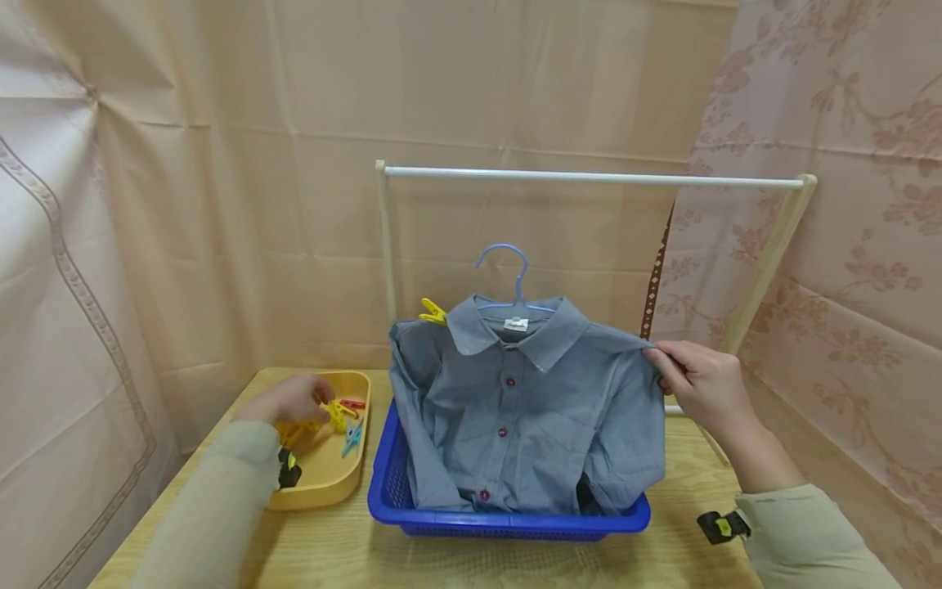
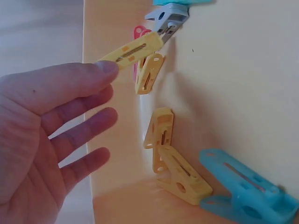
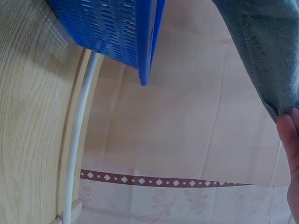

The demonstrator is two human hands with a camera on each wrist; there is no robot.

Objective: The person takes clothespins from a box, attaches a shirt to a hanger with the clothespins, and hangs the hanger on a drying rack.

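A grey-blue button-up shirt hangs on a blue hanger, its lower part inside the blue basket. My right hand pinches the shirt at its right-side shoulder; only fingertips against grey cloth show in the right wrist view. On the shirt's other shoulder sits a yellow clothespin. Over the yellow tray, my left hand pinches another yellow clothespin between thumb and finger, the other fingers spread loosely. Below it lie several yellow clothespins and a teal clothespin.
Behind the basket stands a rack with a white top bar and wooden posts. A low white bar runs along the edge of the wooden table. Beige curtains close off the back.
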